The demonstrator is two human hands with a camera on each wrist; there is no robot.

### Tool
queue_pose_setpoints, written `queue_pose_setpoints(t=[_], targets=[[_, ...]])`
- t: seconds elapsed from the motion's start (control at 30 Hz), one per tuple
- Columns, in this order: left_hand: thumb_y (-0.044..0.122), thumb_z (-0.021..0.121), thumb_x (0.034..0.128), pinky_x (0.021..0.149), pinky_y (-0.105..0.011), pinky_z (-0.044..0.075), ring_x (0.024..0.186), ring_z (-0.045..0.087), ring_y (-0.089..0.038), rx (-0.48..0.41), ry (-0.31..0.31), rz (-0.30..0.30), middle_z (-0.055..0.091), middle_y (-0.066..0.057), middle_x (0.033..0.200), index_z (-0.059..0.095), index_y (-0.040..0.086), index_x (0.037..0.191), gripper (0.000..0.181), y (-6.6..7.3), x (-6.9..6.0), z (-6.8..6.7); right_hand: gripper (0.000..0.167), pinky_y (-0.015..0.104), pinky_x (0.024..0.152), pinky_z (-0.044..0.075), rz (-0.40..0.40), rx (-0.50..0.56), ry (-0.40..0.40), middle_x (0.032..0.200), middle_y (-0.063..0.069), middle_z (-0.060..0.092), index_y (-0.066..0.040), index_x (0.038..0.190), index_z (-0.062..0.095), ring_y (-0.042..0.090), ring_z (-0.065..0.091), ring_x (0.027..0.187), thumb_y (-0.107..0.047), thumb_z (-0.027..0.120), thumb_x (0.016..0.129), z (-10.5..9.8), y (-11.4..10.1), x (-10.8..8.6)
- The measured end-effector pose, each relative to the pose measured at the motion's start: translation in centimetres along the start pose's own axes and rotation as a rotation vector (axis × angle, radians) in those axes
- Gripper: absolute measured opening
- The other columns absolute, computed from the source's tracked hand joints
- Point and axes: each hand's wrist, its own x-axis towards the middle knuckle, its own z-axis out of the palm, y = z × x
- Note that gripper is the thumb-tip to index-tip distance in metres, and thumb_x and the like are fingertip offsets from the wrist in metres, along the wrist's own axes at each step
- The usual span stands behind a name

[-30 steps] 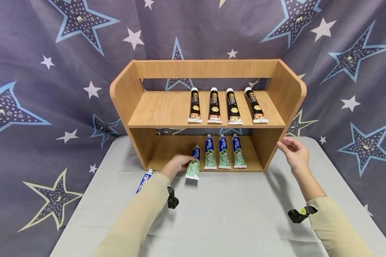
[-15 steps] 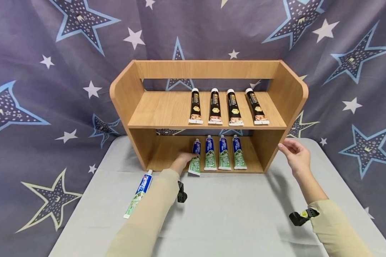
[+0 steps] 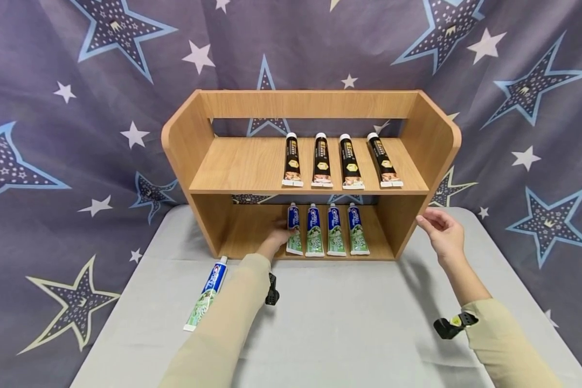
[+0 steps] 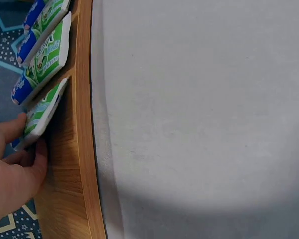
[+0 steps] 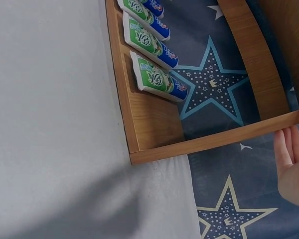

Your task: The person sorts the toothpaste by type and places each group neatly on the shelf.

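Note:
My left hand [image 3: 276, 237] reaches into the lower shelf of a wooden rack [image 3: 310, 192]. It pinches a blue-and-green toothpaste tube [image 3: 294, 243] at the left end of a row. In the left wrist view, the thumb lies on that tube's upper side and the fingers are by its lower edge. Three matching toothpaste tubes [image 3: 336, 237] lie to its right, caps toward the back. With thumb and fingers on either side, my right hand [image 5: 293, 164] holds the front edge of the rack's right side panel [image 5: 214, 141].
On the upper shelf lie several black tubes [image 3: 322, 159] with white caps. One more blue-and-green toothpaste tube [image 3: 207, 293] lies on the grey-covered table [image 3: 349, 323], left of my left forearm. A star-patterned curtain [image 3: 68, 161] hangs behind the rack.
My left hand has brought the toothpaste tube from the rack's front edge back into the lower shelf, level with the others. My right hand has stayed on the side panel.

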Motion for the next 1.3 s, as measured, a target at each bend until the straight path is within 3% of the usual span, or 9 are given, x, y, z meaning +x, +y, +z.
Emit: queue_pose_setpoints(t=[0.23,0.33,0.53,0.6,0.7,0.83,0.97,1.03,1.3], targets=[[0.036,0.079,0.0774,0.086,-0.027,0.056,0.102,0.067,-0.018,0.146,0.064,0.059,0.073,-0.003,0.111,0.071,0.014,0.113,0.043,2.4,-2.8,-1.5,0.028,0.004,0.063,0.049,0.003,0.021,0.005,0.071,-0.019,0.067,-0.021,0.077,0.067,-0.004,0.060,0.068,0.006,0.072,0.079,0.1,0.0,-0.1],[0.038,0.083,0.0723,0.079,-0.024,0.056,0.094,0.069,-0.016,0.106,0.096,0.123,0.075,-0.001,0.104,0.074,0.015,0.106,0.042,1.7,-2.7,-1.9,0.027,0.004,0.063,0.049,-0.007,0.019,0.005,0.071,-0.019,0.066,-0.021,0.078,0.067,-0.004,0.059,0.068,0.006,0.072,0.079,0.2,-0.2,-0.2],[0.029,0.086,0.0676,0.075,-0.021,0.055,0.090,0.068,-0.013,0.068,0.121,0.106,0.075,0.000,0.103,0.074,0.015,0.103,0.040,3.3,-4.1,-3.5,0.030,0.003,0.063,0.049,-0.015,0.029,0.004,0.071,-0.019,0.066,-0.023,0.077,0.067,-0.005,0.060,0.068,0.006,0.072,0.079,0.2,-0.2,-0.2],[0.024,0.083,0.0712,0.081,-0.027,0.057,0.097,0.068,-0.018,0.047,0.067,0.053,0.073,-0.005,0.109,0.071,0.013,0.108,0.040,4.7,-5.2,-4.7,0.031,0.003,0.064,0.049,-0.018,0.033,0.009,0.071,-0.019,0.067,-0.024,0.077,0.067,-0.005,0.060,0.068,0.007,0.071,0.079,0.2,-0.2,-0.2],[0.020,0.082,0.0733,0.079,-0.030,0.058,0.095,0.069,-0.021,-0.008,0.038,0.087,0.073,-0.007,0.107,0.071,0.011,0.106,0.036,5.1,-6.5,-6.0,0.032,0.003,0.064,0.049,-0.028,0.033,0.008,0.071,-0.020,0.067,-0.025,0.076,0.067,-0.006,0.059,0.068,0.007,0.070,0.080,0.1,-0.2,-0.3],[0.017,0.079,0.0752,0.070,-0.026,0.058,0.085,0.069,-0.020,-0.035,0.031,0.143,0.074,-0.007,0.099,0.072,0.010,0.100,0.027,7.0,-10.6,-7.8,0.033,0.002,0.064,0.049,-0.048,0.007,-0.006,0.070,-0.022,0.066,-0.026,0.076,0.066,-0.007,0.059,0.067,0.006,0.070,0.081,0.1,-0.2,-0.5],[0.004,0.070,0.0818,0.079,-0.032,0.059,0.098,0.068,-0.032,0.003,0.001,0.021,0.068,-0.022,0.112,0.065,-0.004,0.111,0.031,12.7,-17.6,-9.7,0.032,0.002,0.064,0.049,-0.038,0.002,-0.011,0.070,-0.022,0.066,-0.026,0.076,0.066,-0.008,0.059,0.067,0.006,0.070,0.080,0.0,-0.1,-0.5],[-0.001,0.066,0.0836,0.078,-0.029,0.060,0.096,0.068,-0.031,-0.010,-0.004,0.010,0.066,-0.026,0.115,0.062,-0.010,0.114,0.032,14.0,-19.8,-10.4,0.033,0.002,0.064,0.049,-0.025,0.001,-0.010,0.070,-0.022,0.066,-0.026,0.076,0.066,-0.008,0.059,0.067,0.006,0.070,0.080,0.0,-0.1,-0.4],[0.006,0.067,0.0855,0.078,-0.025,0.058,0.104,0.067,-0.031,0.025,-0.052,0.015,0.068,-0.021,0.115,0.064,-0.006,0.116,0.033,14.2,-22.8,-13.0,0.034,0.002,0.063,0.048,-0.034,-0.017,-0.006,0.070,-0.023,0.066,-0.028,0.076,0.066,-0.008,0.059,0.067,0.005,0.071,0.080,0.0,-0.2,-0.4]])
